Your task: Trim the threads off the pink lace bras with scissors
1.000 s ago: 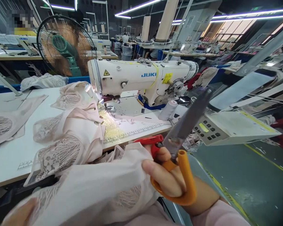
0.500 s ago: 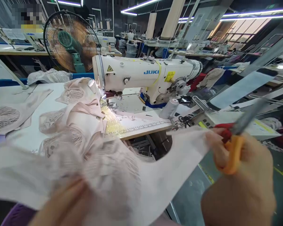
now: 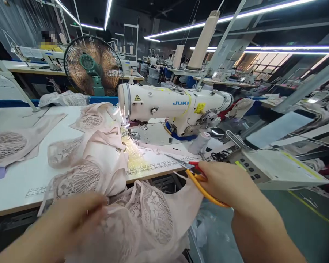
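Note:
My right hand (image 3: 227, 184) is closed round a pair of scissors (image 3: 199, 182) with orange handles and a red part near the pivot. Their blades point left above the table's front edge. Just below them rises one end of a pale pink lace bra (image 3: 157, 215), which drapes below the table edge over my lap; whether my right fingers also grip it is hidden. Over the bra's left part is my left hand (image 3: 74, 217), its fingers pointing right and smeared by motion. I cannot tell whether it grips the fabric.
A white sewing machine (image 3: 164, 104) stands on the white table (image 3: 44, 146), its lamp lit. Several more bra pieces (image 3: 79, 179) lie left of the needle. A thread cone (image 3: 200, 142) and control box (image 3: 271, 170) are to the right. Behind is a fan (image 3: 91, 65).
The bra, stretched between both hands before, has dropped lower and hangs more loosely. My right hand has moved left, and the scissors now point left. The view has tilted up slightly.

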{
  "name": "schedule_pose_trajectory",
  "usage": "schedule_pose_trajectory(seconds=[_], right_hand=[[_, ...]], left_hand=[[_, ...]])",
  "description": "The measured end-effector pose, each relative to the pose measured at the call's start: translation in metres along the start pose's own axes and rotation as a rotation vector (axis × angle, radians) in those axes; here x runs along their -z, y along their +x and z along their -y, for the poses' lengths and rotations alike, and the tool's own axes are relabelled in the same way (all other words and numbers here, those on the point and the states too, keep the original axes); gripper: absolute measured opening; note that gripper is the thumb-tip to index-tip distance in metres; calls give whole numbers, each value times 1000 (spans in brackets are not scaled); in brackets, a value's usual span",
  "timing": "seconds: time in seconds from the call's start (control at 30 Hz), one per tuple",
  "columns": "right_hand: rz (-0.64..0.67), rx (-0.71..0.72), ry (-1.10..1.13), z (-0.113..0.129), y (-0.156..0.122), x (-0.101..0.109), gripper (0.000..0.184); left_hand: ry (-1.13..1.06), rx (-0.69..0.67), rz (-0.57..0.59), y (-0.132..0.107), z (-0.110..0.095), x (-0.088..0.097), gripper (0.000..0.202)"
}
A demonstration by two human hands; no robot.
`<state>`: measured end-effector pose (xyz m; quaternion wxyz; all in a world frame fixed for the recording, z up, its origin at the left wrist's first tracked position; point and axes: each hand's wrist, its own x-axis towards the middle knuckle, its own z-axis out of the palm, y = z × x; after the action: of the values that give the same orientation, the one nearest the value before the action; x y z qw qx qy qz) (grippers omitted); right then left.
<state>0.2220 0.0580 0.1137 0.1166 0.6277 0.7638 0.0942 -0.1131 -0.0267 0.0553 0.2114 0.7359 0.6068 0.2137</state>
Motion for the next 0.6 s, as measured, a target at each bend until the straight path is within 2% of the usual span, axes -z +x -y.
schedule_pose_trajectory(seconds=[0.03,0.1,0.17,0.23,0.3,0.37,0.43,0.53,0.6], right_hand=[[-42,-18,-18,1,2,5,19],[-107,34,-28,1,3,13,18],[-142,185,-10,-1,2,15,18],[-178,299,4,-3,1,12,17],[-215,283,-3,-8,1,5,14],[-203,205,-11,-12,3,0,10],[-130,140,-29,-14,4,1,10],[-35,177,-54,-8,-2,13,12],[-25,220,-59,-4,-7,24,14]], left_hand=[[55,1,-31,14,3,15,29],[143,68,-250,36,10,35,31],[158,66,-398,47,16,39,30],[168,-89,-457,50,20,28,26],[226,-302,-431,49,23,11,23],[305,-431,-365,49,25,-1,25],[337,-434,-331,51,25,-6,28],[280,-413,-323,53,18,-12,32],[237,-539,-220,51,9,-25,37]])
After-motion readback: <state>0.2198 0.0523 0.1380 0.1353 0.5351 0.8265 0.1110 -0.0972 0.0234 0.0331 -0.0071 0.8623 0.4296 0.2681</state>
